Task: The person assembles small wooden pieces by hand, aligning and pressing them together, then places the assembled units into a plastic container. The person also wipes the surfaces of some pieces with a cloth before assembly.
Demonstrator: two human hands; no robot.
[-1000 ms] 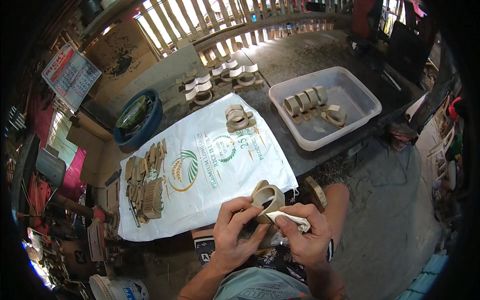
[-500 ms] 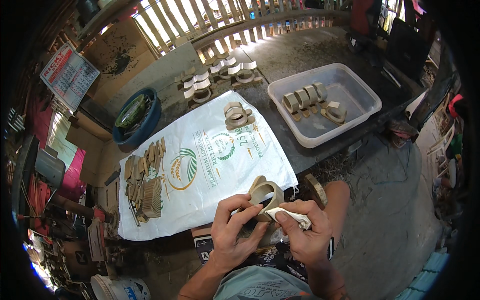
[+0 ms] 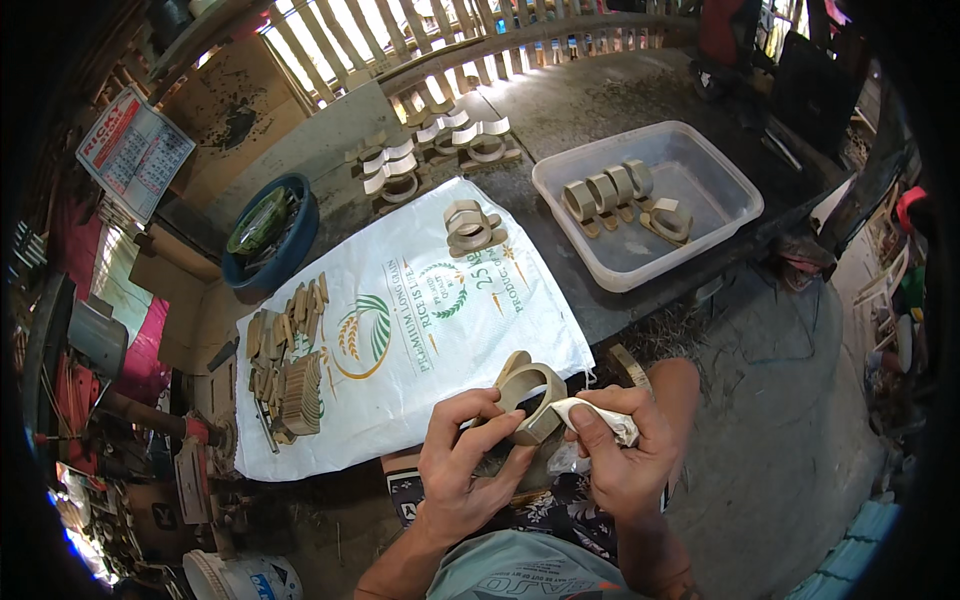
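My left hand [image 3: 468, 448] grips a pale wooden ring piece [image 3: 541, 421] above my lap, its fingers on the near left side of the ring. The piece has a flat outer facet and a small wooden tab at its far left. Closed round a crumpled white plastic bag [image 3: 603, 420], my right hand [image 3: 630, 455] is just right of the ring. The bag's narrow end points at the ring's rim. What fills the bag is hidden. More ring pieces [image 3: 470, 228] stand together on the white printed sack [image 3: 400, 400] before me.
Small wooden sticks [image 3: 285, 340] and a stacked wooden block [image 3: 301, 398] lie on the sack's left. A clear plastic tub [image 3: 620, 278] with several ring pieces stands right. Behind are more curved pieces [image 3: 390, 170]; left, a blue basin [image 3: 290, 262]. A slatted fence [image 3: 480, 45] borders the back.
My right hand has drawn slightly right, taking the bag's narrow end away from the ring. My left hand and the ring have hardly moved.
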